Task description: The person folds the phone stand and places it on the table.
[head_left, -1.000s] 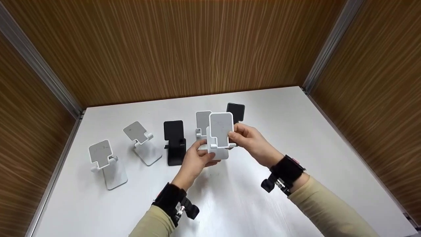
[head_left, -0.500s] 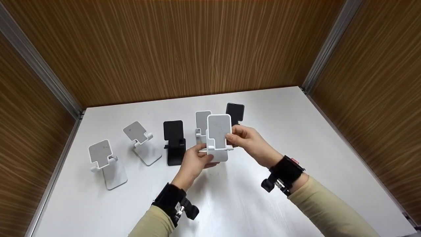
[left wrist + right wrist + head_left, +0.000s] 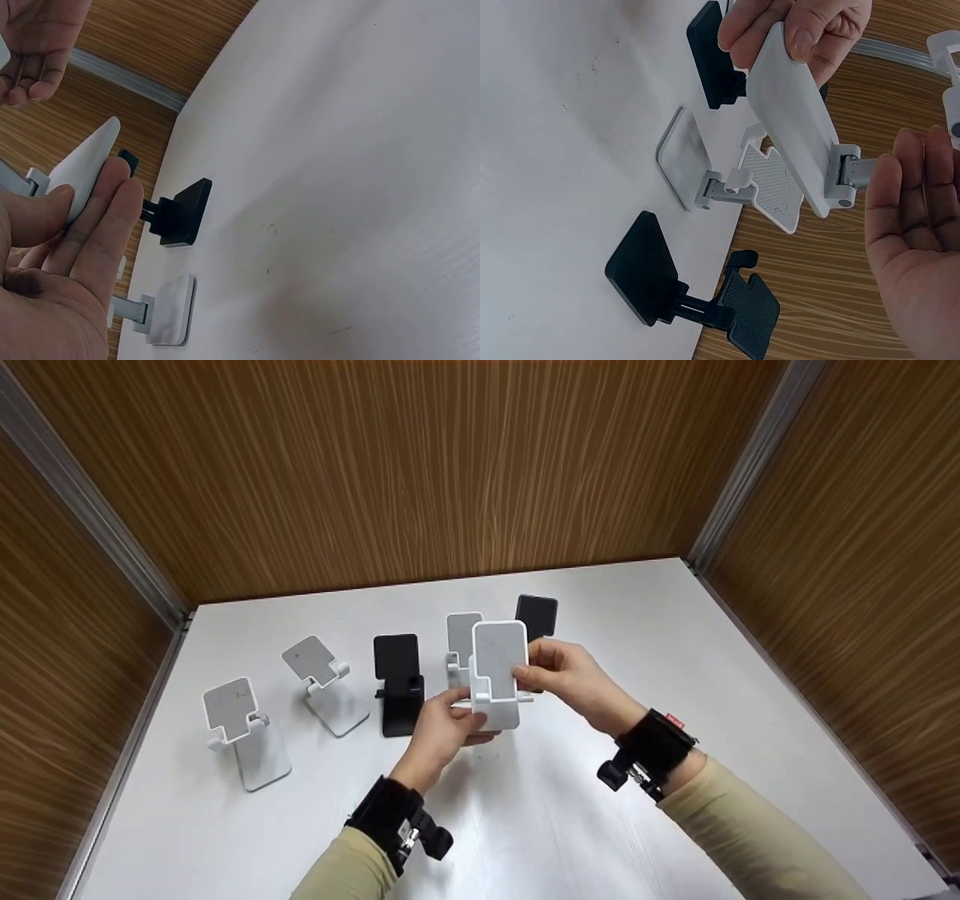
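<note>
A white phone stand with a grey pad [image 3: 501, 649] is held up over the table in both hands. My left hand [image 3: 440, 729] grips its base [image 3: 88, 161], thumb on one face and fingers on the other. My right hand [image 3: 566, 673] pinches the right edge of the upper plate, thumb on the pad and fingers behind. Seen from the right wrist, the base [image 3: 791, 112] is tilted and its hinge faces my right palm [image 3: 922, 240]. Just behind the held stand, another white stand [image 3: 463, 631] is partly covered, and a black stand [image 3: 537, 613] is behind my right hand.
To the left, a black phone stand [image 3: 397, 682] and two white stands, one nearer [image 3: 232, 709] and one farther back [image 3: 311, 660], stand on the white table [image 3: 360, 840]. Wood-grain panels [image 3: 420, 472] rise at the back and both sides.
Over the last second the held stand has shifted slightly left and down, its upper plate along with it. My right hand moved a little with it; the other stands stayed put.
</note>
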Motion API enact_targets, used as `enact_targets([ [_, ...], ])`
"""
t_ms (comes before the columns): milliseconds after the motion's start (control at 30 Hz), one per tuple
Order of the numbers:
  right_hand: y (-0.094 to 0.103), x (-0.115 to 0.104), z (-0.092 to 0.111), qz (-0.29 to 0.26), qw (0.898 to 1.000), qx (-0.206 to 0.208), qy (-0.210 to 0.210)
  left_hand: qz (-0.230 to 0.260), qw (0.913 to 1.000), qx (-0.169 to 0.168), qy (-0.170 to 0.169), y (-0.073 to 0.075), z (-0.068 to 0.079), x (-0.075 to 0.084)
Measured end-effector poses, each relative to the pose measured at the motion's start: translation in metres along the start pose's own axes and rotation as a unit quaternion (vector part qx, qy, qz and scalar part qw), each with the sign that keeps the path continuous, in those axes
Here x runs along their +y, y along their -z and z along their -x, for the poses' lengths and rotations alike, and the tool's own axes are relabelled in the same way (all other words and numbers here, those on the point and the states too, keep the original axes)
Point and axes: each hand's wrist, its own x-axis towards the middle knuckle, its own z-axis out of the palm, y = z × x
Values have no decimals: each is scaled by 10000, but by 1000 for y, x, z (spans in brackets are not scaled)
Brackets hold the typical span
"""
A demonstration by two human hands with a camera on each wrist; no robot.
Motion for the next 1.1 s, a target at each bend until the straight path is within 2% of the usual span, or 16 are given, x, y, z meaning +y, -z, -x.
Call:
enact_targets([
  [533,-2,3,1,30,9999,46,102,-39,9999,-158,24,2,3,-3],
  [1100,-5,13,-2,810,9946,356,533,127,9995,-212,204,-3,6,-5],
])
